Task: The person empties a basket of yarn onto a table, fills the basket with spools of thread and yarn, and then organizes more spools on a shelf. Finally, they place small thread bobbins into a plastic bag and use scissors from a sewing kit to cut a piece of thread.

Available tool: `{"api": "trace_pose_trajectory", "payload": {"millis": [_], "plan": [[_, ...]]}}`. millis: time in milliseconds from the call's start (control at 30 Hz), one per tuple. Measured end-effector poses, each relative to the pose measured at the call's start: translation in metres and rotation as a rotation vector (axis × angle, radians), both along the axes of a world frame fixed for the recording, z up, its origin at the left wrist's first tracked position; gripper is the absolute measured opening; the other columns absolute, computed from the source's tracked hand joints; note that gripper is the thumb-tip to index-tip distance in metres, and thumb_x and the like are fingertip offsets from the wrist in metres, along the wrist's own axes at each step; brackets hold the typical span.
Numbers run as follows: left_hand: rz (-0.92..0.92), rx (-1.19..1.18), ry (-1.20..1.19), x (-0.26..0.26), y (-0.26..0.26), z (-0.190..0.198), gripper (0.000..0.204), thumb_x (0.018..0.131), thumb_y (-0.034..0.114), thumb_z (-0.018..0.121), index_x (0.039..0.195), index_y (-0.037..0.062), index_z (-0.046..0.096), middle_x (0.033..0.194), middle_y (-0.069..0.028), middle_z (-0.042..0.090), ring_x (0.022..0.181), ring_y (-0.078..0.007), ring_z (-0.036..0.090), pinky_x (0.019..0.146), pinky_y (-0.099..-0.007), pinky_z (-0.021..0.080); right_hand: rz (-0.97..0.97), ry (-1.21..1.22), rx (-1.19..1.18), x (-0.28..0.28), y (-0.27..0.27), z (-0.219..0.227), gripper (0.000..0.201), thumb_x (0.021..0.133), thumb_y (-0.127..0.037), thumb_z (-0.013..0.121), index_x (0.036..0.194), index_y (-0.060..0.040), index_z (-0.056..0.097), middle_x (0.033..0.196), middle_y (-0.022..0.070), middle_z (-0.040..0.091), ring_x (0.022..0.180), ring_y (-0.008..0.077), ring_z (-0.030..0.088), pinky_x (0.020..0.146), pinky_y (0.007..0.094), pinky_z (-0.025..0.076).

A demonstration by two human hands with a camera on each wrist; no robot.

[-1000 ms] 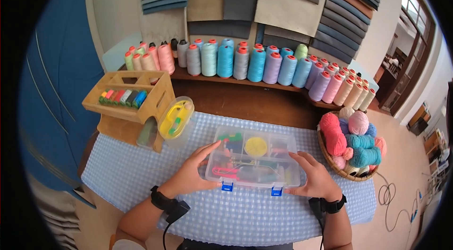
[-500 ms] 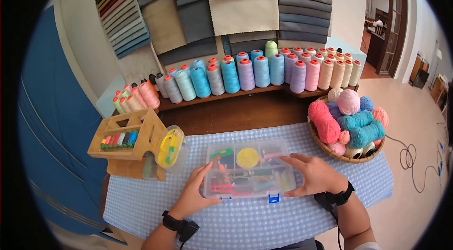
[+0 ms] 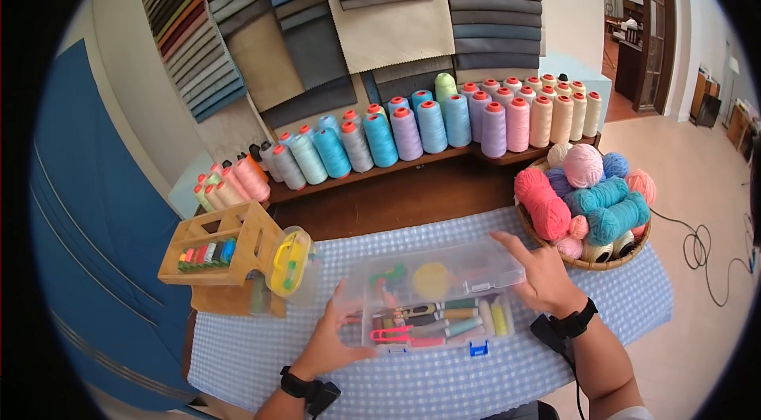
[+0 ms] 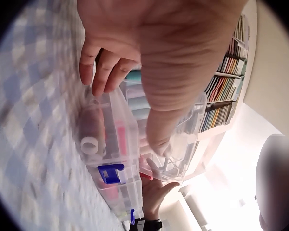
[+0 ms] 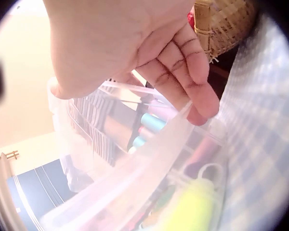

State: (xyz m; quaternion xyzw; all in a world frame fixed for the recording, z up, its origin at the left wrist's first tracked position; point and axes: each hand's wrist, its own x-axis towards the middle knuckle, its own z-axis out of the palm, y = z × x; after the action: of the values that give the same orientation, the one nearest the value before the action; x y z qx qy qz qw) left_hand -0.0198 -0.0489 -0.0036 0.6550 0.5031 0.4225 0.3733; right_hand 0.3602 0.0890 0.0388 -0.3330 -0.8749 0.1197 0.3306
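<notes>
A clear plastic compartment box (image 3: 437,344) lies on the checked cloth, its clear lid (image 3: 468,261) tilted up off the front. My right hand (image 3: 548,281) pinches the lid by its right end. Straight fingers of my left hand (image 3: 329,338) rest along the box's left end, its thumb stretched out by the front corner. Inside lie pink thread snips (image 3: 391,334), several small thread spools (image 3: 460,314) and a yellow-green spool (image 3: 499,318). A round yellow disc (image 3: 430,280) shows through the lid. One blue latch (image 4: 111,173) hangs loose in the left wrist view.
Left of the box stand a wooden rack (image 3: 214,249) with coloured spools and a yellow-lidded case (image 3: 291,261). A wicker basket (image 3: 587,264) of yarn is at the right. Large thread cones (image 3: 432,128) line the shelf behind, below fabric swatches (image 3: 388,15).
The lid was down on the box before and is now raised at the front, lifted by my right hand. My left hand stays at the box's left end. The head view has swung right.
</notes>
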Motion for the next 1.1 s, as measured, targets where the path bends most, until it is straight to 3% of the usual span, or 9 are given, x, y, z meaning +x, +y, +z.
{"api": "trace_pose_trajectory", "payload": {"millis": [167, 267, 333, 367, 533, 600, 733, 833, 1100], "plan": [[0.031, -0.030, -0.058, 0.000, -0.003, -0.001, 0.106, 0.084, 0.011, 0.083, 0.160, 0.0032, 0.010, 0.127, -0.0163, 0.066, 0.111, -0.0208, 0.068, 0.096, -0.0365, 0.053, -0.073, 0.120, -0.168, -0.004, 0.006, -0.012, 0.045, 0.103, -0.039, 0.041, 0.125, -0.0037, 0.058, 0.066, 0.0220, 0.063, 0.064, 0.0443, 0.064, 0.064, 0.0516, 0.049], [0.081, -0.065, -0.045, 0.008, -0.003, 0.009, 0.075, 0.094, 0.010, 0.071, 0.155, 0.0011, 0.028, 0.111, -0.0129, 0.069, 0.098, -0.0177, 0.068, 0.093, -0.0322, 0.052, -0.102, 0.247, -0.170, -0.011, 0.015, -0.028, 0.039, 0.103, -0.035, 0.047, 0.118, -0.0018, 0.058, 0.070, 0.0236, 0.064, 0.065, 0.0432, 0.065, 0.063, 0.0487, 0.050], [0.067, -0.091, 0.043, 0.004, -0.003, 0.005, 0.050, 0.095, 0.007, 0.069, 0.141, -0.0015, 0.051, 0.100, -0.0073, 0.068, 0.090, -0.0118, 0.064, 0.086, -0.0282, 0.053, -0.252, 0.193, -0.572, -0.015, 0.016, -0.024, 0.034, 0.100, -0.029, 0.056, 0.118, -0.0003, 0.058, 0.070, 0.0221, 0.065, 0.065, 0.0353, 0.068, 0.061, 0.0427, 0.051], [0.059, -0.104, 0.043, 0.005, -0.003, 0.004, 0.050, 0.095, 0.007, 0.069, 0.141, -0.0015, 0.051, 0.100, -0.0073, 0.068, 0.090, -0.0118, 0.064, 0.086, -0.0282, 0.053, -0.206, 0.313, -0.600, -0.017, 0.019, -0.032, 0.031, 0.098, -0.027, 0.064, 0.108, 0.0019, 0.061, 0.068, 0.0182, 0.065, 0.064, 0.0252, 0.068, 0.060, 0.0382, 0.051], [0.131, -0.065, 0.044, 0.015, -0.004, 0.008, 0.016, 0.095, 0.006, 0.068, 0.110, 0.0000, 0.068, 0.085, -0.0003, 0.066, 0.080, -0.0071, 0.060, 0.078, -0.0262, 0.053, -0.090, 0.448, -0.486, -0.023, 0.025, -0.050, 0.042, 0.101, -0.032, 0.062, 0.081, 0.0038, 0.065, 0.063, 0.0104, 0.064, 0.057, 0.0161, 0.063, 0.053, 0.0338, 0.048], [0.131, -0.094, 0.013, 0.016, -0.005, 0.010, 0.014, 0.095, 0.007, 0.068, 0.107, 0.0002, 0.067, 0.084, 0.0002, 0.065, 0.079, -0.0067, 0.060, 0.077, -0.0258, 0.052, -0.202, 0.348, -0.704, -0.024, 0.019, -0.035, 0.039, 0.101, -0.029, 0.063, 0.078, 0.0025, 0.067, 0.055, 0.0071, 0.059, 0.052, 0.0140, 0.060, 0.049, 0.0323, 0.044], [0.133, -0.139, -0.026, 0.019, -0.006, 0.014, 0.011, 0.096, 0.008, 0.068, 0.104, 0.0008, 0.066, 0.083, 0.0001, 0.065, 0.079, -0.0058, 0.060, 0.076, -0.0248, 0.052, -0.246, 0.272, -0.399, -0.024, 0.030, -0.056, 0.052, 0.101, -0.033, 0.062, 0.065, 0.0034, 0.061, 0.047, 0.0069, 0.049, 0.046, 0.0101, 0.046, 0.046, 0.0352, 0.038], [0.105, -0.141, -0.022, 0.015, -0.006, 0.010, 0.011, 0.096, 0.006, 0.067, 0.104, -0.0008, 0.064, 0.089, -0.0010, 0.066, 0.081, -0.0052, 0.060, 0.074, -0.0229, 0.051, -0.254, 0.306, -0.479, -0.026, 0.027, -0.052, 0.055, 0.101, -0.034, 0.061, 0.062, 0.0041, 0.059, 0.047, 0.0076, 0.049, 0.045, 0.0105, 0.042, 0.046, 0.0359, 0.036], [0.142, -0.157, -0.035, 0.019, -0.006, 0.010, 0.011, 0.094, 0.009, 0.071, 0.101, 0.0014, 0.066, 0.078, 0.0018, 0.063, 0.074, -0.0050, 0.059, 0.071, -0.0229, 0.050, -0.308, 0.278, -0.618, -0.027, 0.024, -0.045, 0.055, 0.102, -0.035, 0.058, 0.063, 0.0038, 0.058, 0.045, 0.0078, 0.049, 0.042, 0.0129, 0.049, 0.045, 0.0352, 0.040]]}}
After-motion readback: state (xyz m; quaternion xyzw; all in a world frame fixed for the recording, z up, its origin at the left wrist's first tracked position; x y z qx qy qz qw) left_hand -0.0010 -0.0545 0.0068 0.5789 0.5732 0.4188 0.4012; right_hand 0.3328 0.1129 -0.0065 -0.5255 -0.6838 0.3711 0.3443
